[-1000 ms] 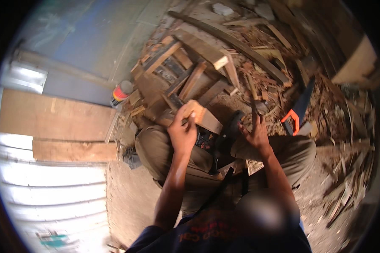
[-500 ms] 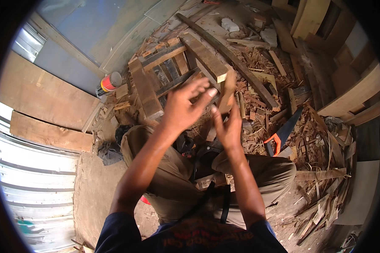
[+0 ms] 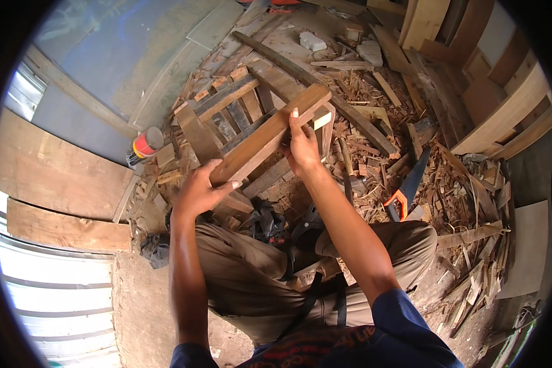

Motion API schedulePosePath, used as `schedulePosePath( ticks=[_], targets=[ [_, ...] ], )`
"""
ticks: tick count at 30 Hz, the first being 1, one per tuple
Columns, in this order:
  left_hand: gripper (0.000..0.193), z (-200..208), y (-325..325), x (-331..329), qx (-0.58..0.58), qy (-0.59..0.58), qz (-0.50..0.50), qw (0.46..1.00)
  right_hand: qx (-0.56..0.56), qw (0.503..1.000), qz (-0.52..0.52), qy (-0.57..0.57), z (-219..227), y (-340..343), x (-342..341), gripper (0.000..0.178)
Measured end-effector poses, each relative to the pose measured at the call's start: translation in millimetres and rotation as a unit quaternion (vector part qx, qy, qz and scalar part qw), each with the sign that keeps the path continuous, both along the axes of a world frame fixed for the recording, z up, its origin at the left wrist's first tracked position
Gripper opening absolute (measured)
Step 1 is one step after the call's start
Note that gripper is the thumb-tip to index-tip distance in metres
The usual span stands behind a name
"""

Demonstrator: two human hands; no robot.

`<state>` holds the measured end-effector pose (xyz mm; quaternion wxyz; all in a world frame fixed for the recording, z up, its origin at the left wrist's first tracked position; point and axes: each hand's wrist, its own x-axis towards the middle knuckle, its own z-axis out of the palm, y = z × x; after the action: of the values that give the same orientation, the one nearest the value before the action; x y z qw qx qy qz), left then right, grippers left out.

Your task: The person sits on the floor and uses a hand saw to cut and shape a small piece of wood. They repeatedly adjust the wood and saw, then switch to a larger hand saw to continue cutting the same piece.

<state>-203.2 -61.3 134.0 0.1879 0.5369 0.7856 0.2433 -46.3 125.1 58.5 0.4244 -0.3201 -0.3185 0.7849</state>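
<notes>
Having spread apart, left hand [image 3: 196, 191] and right hand [image 3: 303, 148] clamp fingers on a wooden plank [image 3: 262, 140], likely for balance.

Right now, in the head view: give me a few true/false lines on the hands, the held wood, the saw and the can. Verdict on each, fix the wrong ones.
1. The left hand and right hand hold the same wooden piece. True.
2. The orange-handled saw is in the right hand. False: it lies among the wood scraps, right of both hands.
3. The can with a red band is left of both hands. True.
4. The left hand grips the far end of the wooden piece. False: it grips the near end.
5. The can is nearer the right hand than the left hand. False: it is nearer the left hand.
</notes>
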Motion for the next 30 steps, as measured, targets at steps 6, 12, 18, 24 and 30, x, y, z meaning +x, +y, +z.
schedulePosePath(
  ticks=[6,12,18,24,30],
  targets=[
    [0.069,-19.8,17.5,-20.4,-0.047,0.071,0.035,0.996,0.014,0.992,0.059,-0.112,-31.0,17.7,-9.9,0.068],
    [0.064,-33.2,44.6,-2.8,-0.054,0.195,0.001,0.979,0.031,0.976,0.113,-0.186,-31.3,22.3,39.7,0.054],
    [0.053,-39.8,50.3,-9.1,-0.050,0.181,-0.014,0.982,0.109,0.974,-0.045,-0.196,-49.9,60.1,88.5,0.032],
    [0.072,-40.1,46.0,-21.3,-0.016,0.048,-0.007,0.999,0.269,0.907,-0.151,-0.285,-72.4,77.3,89.9,0.026],
    [0.076,-26.6,32.8,-79.3,-0.034,0.087,0.110,0.989,0.319,0.909,-0.109,-0.245,-58.5,28.7,90.5,0.037]
  ],
)
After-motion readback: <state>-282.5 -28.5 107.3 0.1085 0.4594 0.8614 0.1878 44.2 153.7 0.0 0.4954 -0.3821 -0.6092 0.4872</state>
